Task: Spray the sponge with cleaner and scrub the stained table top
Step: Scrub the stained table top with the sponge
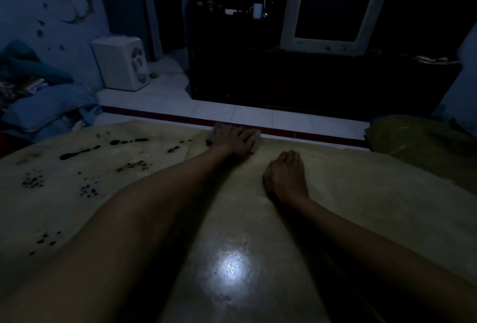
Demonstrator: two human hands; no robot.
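Stains (85, 165) on the table top (348, 193) at left, sponge (254, 139) at its far edge, monitor (333, 12) upper right, water dispenser (120, 63) upper left

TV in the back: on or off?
Off, as far as visible. The TV screen is uniformly dark, with no picture or glow, though the room is dim.

The table top (348, 193) is showing a dull yellowish tan, speckled with black stains (85, 152) in blots and dotted clusters. The sponge (256, 139) is looking pale grey. Beyond, a monitor (333, 12) is showing an off-white frame around a black screen, above whitish floor tiles (232, 110) edged dark red.
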